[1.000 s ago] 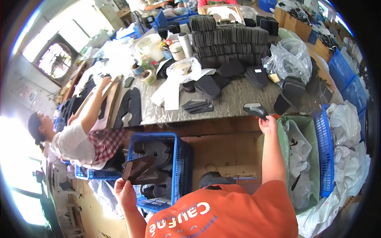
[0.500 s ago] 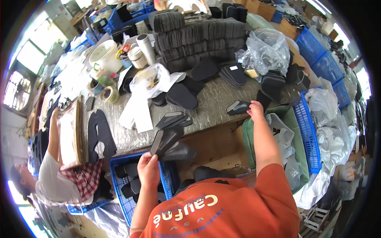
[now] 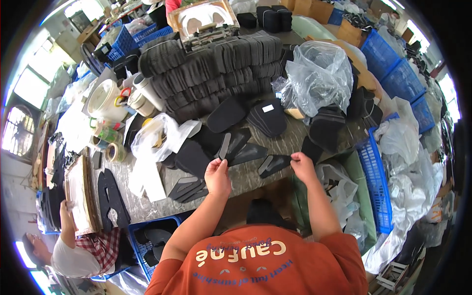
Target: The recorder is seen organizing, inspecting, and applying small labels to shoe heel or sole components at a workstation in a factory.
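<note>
Over the table's front part, my left hand (image 3: 219,177) pinches several black cut pieces (image 3: 247,153), fanned out and bearing a grey strip. To its right, the fingertips of my right hand (image 3: 303,167) grip the end of one more black cut piece with a grey edge (image 3: 274,164). A gap separates the two hands' pieces. Just left of my left hand lies a small stack of similar pieces (image 3: 188,189) on the table. Beyond my hands are black rounded sole-shaped pads (image 3: 265,119), one bearing a white label.
Long rows of stacked dark pads (image 3: 211,69) stand at the back beside a crumpled clear plastic bag (image 3: 319,73). Blue crates flank me (image 3: 376,182). A green-lined bin (image 3: 361,196) sits right of my knees. Another person (image 3: 81,250) works at the left with a framed board (image 3: 81,196).
The view has shifted. My left hand has moved right and farther over the table with its fanned pieces. Both hands are now closer together, each keeping its hold.
</note>
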Action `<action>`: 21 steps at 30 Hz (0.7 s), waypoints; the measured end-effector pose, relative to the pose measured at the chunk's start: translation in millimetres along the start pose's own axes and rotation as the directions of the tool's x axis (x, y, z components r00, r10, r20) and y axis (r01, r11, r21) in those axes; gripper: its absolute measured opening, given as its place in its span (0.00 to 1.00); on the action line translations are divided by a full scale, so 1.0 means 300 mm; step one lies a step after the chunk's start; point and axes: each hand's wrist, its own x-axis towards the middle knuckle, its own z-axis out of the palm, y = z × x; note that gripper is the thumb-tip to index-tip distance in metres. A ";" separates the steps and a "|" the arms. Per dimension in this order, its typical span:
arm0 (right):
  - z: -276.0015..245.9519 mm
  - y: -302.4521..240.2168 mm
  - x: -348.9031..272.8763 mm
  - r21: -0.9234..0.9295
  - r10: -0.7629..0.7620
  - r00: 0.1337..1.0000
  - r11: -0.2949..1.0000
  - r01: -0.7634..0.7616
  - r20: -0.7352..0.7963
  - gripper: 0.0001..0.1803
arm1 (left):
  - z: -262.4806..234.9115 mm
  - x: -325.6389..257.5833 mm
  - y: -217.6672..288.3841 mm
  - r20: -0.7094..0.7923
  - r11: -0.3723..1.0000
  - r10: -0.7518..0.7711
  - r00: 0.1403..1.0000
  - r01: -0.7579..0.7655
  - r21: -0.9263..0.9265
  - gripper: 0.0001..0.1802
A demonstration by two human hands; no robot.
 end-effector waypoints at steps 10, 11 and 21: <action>-0.059 -0.030 0.050 0.237 -0.092 0.946 0.971 0.017 0.311 0.09 | 0.063 0.020 -0.039 -0.346 0.927 -0.138 0.928 0.244 0.286 0.07; -0.060 -0.057 0.067 0.231 -0.118 0.934 0.972 0.040 0.337 0.09 | 0.080 0.012 -0.021 -0.366 0.916 -0.141 0.920 0.261 0.305 0.06; 0.038 -0.164 0.100 0.059 -0.259 0.858 0.964 0.260 0.444 0.12 | -0.049 -0.219 0.066 -0.286 0.942 -0.306 0.908 0.332 0.046 0.06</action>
